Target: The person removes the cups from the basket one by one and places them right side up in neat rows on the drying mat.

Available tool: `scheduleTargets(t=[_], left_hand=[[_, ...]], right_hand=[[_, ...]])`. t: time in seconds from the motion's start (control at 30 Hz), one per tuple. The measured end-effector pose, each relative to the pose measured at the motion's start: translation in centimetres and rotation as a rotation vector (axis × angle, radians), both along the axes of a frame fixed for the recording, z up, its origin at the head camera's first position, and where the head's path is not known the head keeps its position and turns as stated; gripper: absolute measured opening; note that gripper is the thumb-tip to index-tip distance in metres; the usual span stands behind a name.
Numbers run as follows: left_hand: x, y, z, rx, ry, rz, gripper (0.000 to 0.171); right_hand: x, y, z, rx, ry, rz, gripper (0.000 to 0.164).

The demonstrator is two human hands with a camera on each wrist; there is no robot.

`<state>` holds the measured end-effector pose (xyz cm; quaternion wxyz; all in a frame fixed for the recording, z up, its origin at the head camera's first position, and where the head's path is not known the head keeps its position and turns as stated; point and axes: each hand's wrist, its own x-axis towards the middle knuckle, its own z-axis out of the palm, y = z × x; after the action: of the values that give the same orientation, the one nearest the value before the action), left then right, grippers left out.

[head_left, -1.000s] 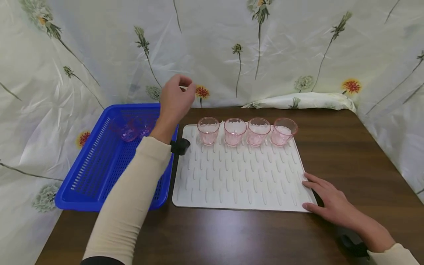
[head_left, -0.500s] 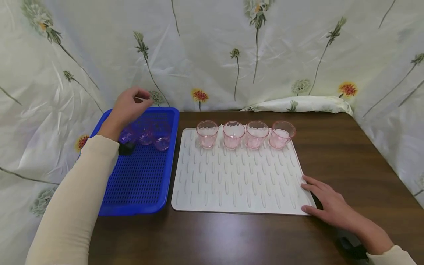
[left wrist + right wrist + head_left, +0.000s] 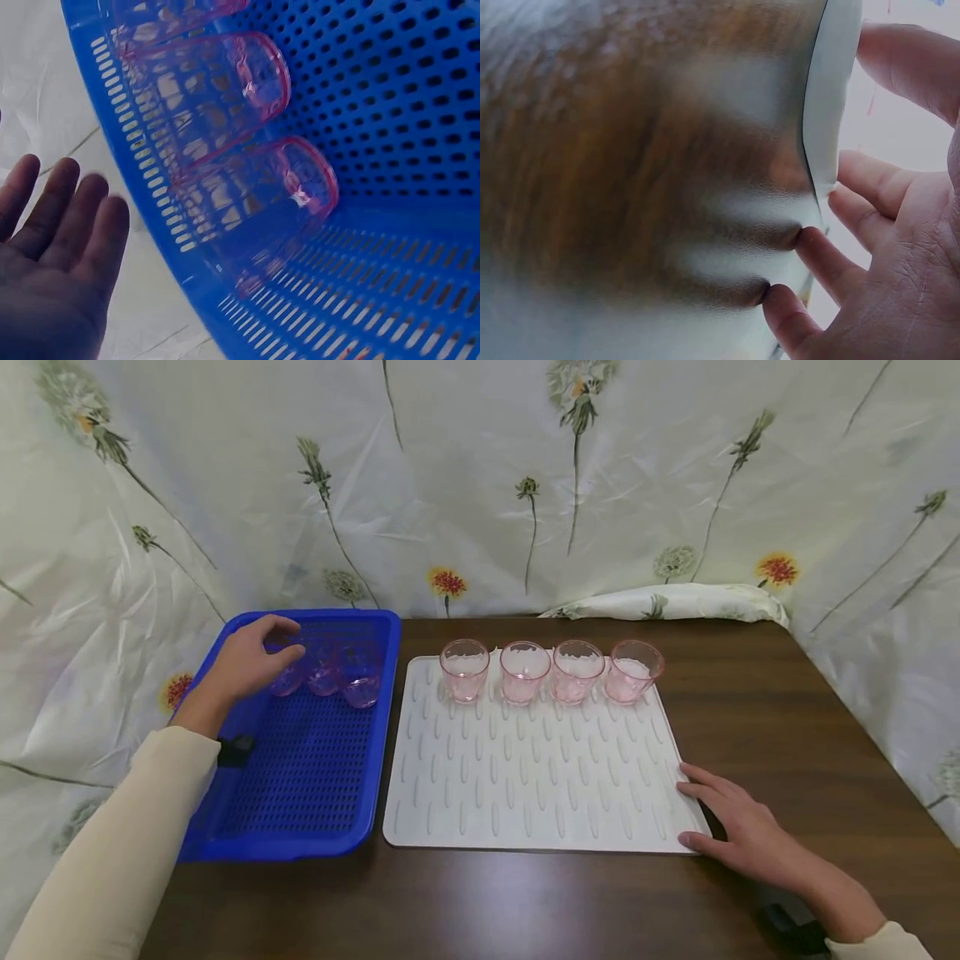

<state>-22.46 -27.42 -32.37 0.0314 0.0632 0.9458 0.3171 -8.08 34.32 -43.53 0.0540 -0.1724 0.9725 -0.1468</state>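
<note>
Several pink-tinted glasses [image 3: 464,671] stand upright in a row along the back of the white ridged mat [image 3: 517,793]. At the back of the blue plastic basket [image 3: 351,843] are three more glasses [image 3: 362,687], side by side. My left hand [image 3: 251,658] hovers over the basket's back left, near the leftmost of these glasses [image 3: 259,202]; its fingers are spread from the thumb and hold nothing. On the right, my right hand [image 3: 742,828] rests with thumb and fingertips against the mat's right edge. Its fingertips [image 3: 784,304] touch the table in the right wrist view.
The dark wooden table [image 3: 765,693] carries the mat and basket. Behind it hangs a pale flowered sheet [image 3: 465,485], with a rolled fold [image 3: 667,603] lying at the table's back edge. The basket's slotted wall [image 3: 142,161] rises around the glasses.
My left hand has moved left from between basket and mat, then down over the basket's back left corner, its thumb and fingers parting. My right hand has stayed at the mat's edge.
</note>
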Motion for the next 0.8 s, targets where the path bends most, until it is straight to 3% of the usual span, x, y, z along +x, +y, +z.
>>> scheduleTargets(t=[0.2, 0.43, 0.67, 0.8], left_hand=[[0.9, 0.1, -1.1, 0.058, -0.009, -0.014, 0.048], [1.0, 0.3, -2.6, 0.025, -0.008, -0.024, 0.04], [1.5, 1.0, -4.1, 0.021, 0.185, 0.031, 0.025], [1.5, 1.3, -4.0, -0.026, 0.063, -0.014, 0.03]], right_hand=[[0.2, -0.1, -0.3, -0.008, 0.018, 0.007, 0.069], [0.1, 0.1, -0.4, -0.011, 0.028, 0.007, 0.069], [0.0, 0.1, -0.4, -0.009, 0.045, 0.008, 0.069], [0.1, 0.1, -0.4, -0.004, 0.039, 0.001, 0.07]])
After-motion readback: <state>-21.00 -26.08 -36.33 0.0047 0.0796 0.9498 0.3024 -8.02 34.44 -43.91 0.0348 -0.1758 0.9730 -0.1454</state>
